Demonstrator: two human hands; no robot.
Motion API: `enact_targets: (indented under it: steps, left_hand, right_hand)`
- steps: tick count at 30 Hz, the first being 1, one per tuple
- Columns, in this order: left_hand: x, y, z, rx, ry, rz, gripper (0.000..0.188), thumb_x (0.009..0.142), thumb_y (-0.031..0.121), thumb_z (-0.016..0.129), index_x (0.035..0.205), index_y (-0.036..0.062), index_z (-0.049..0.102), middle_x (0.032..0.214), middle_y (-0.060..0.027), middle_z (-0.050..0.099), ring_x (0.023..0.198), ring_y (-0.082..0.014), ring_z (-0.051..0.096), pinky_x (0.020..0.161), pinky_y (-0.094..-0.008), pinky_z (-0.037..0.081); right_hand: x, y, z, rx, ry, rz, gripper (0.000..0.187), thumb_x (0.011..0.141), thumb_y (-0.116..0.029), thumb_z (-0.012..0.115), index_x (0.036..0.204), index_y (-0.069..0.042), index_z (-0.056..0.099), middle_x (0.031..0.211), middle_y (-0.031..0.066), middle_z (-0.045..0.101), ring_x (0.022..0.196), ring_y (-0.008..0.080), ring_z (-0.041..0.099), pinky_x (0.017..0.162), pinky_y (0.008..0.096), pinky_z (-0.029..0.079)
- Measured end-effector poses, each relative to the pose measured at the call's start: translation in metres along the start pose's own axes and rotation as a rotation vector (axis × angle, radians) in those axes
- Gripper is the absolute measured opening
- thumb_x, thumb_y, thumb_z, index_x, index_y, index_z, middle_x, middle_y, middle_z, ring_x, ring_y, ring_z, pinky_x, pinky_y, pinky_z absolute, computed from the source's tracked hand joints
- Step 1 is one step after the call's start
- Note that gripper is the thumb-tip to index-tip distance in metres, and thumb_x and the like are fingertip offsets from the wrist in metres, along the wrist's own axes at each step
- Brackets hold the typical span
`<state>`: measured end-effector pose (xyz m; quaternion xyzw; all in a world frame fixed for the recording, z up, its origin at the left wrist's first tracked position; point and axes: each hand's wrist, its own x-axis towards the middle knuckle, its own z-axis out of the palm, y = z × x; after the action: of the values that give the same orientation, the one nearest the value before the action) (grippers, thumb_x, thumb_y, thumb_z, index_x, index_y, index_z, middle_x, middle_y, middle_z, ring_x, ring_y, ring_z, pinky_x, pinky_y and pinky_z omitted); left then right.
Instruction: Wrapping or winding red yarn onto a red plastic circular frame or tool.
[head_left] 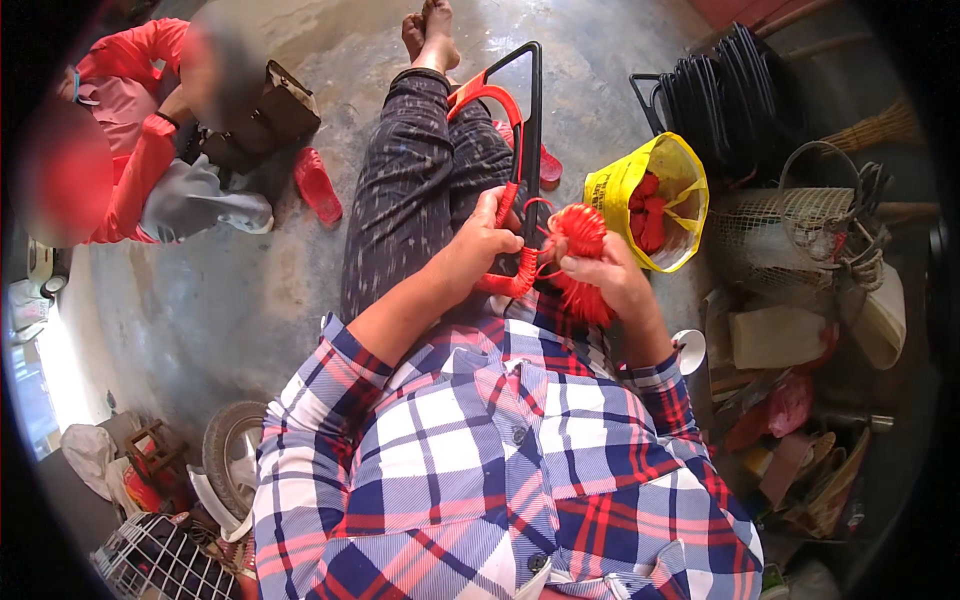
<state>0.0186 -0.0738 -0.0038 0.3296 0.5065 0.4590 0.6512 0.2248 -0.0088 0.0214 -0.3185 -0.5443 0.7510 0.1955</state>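
A black frame with rounded corners (534, 110) stands over my lap, and red cord is wound tightly round part of it. My left hand (472, 252) grips its near left side, thumb pressed on the red winding (512, 284). In my right hand (612, 278) is a loose bundle of red cord (582, 230), held just right of the frame. Thin red strands loop between the bundle and the frame. Some fingers of my right hand are hidden behind the bundle.
A yellow bag (612, 190) with red bundles (648, 212) stands at right. Beyond it are stacked black frames (735, 90) and a wire mesh basket (775, 228). Another person in red (125, 160) sits far left, near a red slipper (318, 187). A white cup (690, 350) is by my right elbow.
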Motion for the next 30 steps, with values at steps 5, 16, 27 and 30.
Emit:
enact_targets:
  steps: [5, 16, 27, 30]
  left_hand:
    - [-0.001, 0.005, 0.005, -0.083, 0.029, -0.017, 0.061, 0.074, 0.011, 0.053, 0.133, 0.0042, 0.038, 0.1, -0.002, 0.041, 0.092, -0.0123, 0.043, 0.087, -0.0245, 0.038]
    - [0.007, -0.005, 0.003, -0.134, 0.051, -0.037, 0.061, 0.069, 0.011, 0.055, 0.128, 0.0012, 0.042, 0.1, -0.0039, 0.044, 0.093, -0.0149, 0.044, 0.09, -0.0276, 0.037]
    - [-0.024, 0.045, 0.018, 0.129, 0.323, 0.485, 0.014, 0.092, 0.005, 0.063, 0.105, 0.0032, 0.057, 0.087, 0.0026, 0.058, 0.069, -0.004, 0.051, 0.061, -0.0209, 0.045]
    - [-0.022, 0.024, -0.009, -0.025, 0.259, 0.083, 0.01, 0.098, 0.012, 0.053, 0.102, 0.0041, 0.057, 0.087, 0.0006, 0.059, 0.057, -0.0003, 0.046, 0.048, -0.0181, 0.039]
  right_hand:
    - [-0.03, -0.042, 0.0, 0.366, -0.148, -0.193, 0.043, 0.073, -0.012, 0.063, 0.111, 0.005, 0.05, 0.082, 0.0086, 0.06, 0.066, 0.0175, 0.057, 0.069, 0.0278, 0.047]
    - [-0.063, -0.064, 0.04, 0.388, 0.058, -0.125, 0.022, 0.076, -0.007, 0.056, 0.097, 0.0, 0.053, 0.082, 0.0061, 0.055, 0.069, 0.014, 0.054, 0.06, 0.0261, 0.043]
    - [-0.024, -0.103, -0.001, -0.409, -0.296, -0.302, 0.04, 0.066, -0.023, 0.074, 0.095, 0.002, 0.063, 0.081, 0.0118, 0.06, 0.075, 0.0236, 0.062, 0.069, 0.033, 0.048]
    - [-0.001, -0.058, 0.001, -1.116, -0.028, -0.245, 0.032, 0.068, -0.017, 0.073, 0.097, -0.006, 0.069, 0.086, 0.0126, 0.06, 0.08, 0.0294, 0.063, 0.072, 0.0358, 0.05]
